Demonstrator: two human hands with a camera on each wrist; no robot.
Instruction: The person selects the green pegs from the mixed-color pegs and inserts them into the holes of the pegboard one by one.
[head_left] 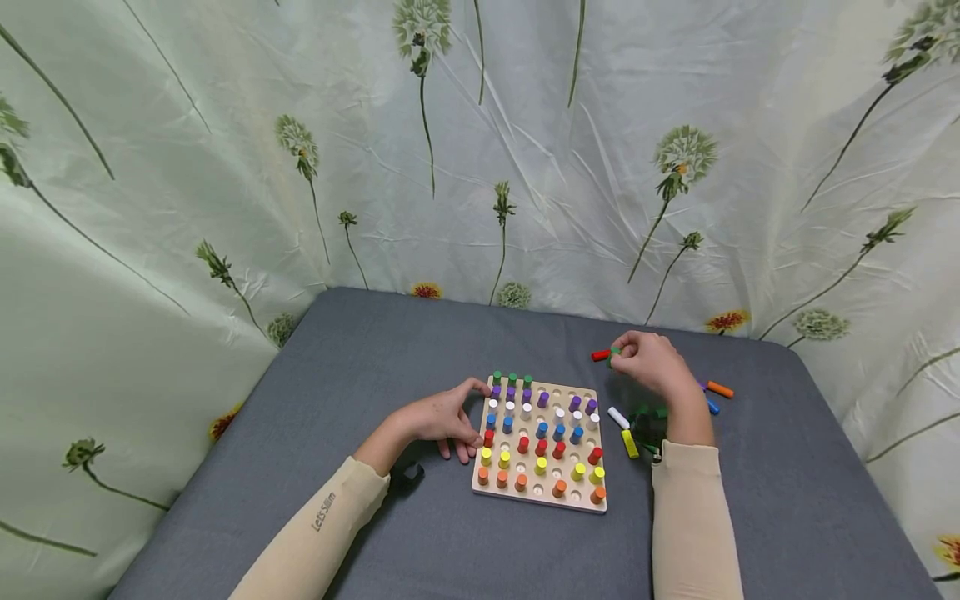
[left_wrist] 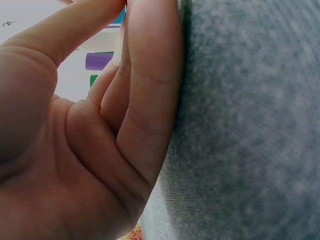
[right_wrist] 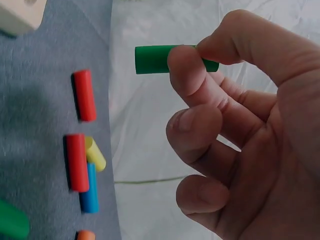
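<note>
A square wooden pegboard [head_left: 540, 498] carries rows of coloured pegs: green at the back, then purple, white, blue, red, yellow and orange in front, with bare holes among them. My left hand [head_left: 438, 417] is at its left edge, index fingertip near the back corner and thumb lower down beside the red row. In the left wrist view the fingers partly hide a purple peg [left_wrist: 99, 61]. Raised over the table right of the board, my right hand [head_left: 651, 360] pinches a green peg [right_wrist: 152, 59] between thumb and fingers, the peg lying sideways in the right wrist view.
Loose pegs lie right of the board: a red one [head_left: 601, 355], a white one [head_left: 618, 417], a yellow one [head_left: 630, 444], an orange one [head_left: 721, 389] and a blue one [head_left: 712, 407]. Several more are partly behind the right forearm. A flowered curtain [head_left: 465, 167] hangs behind the grey table.
</note>
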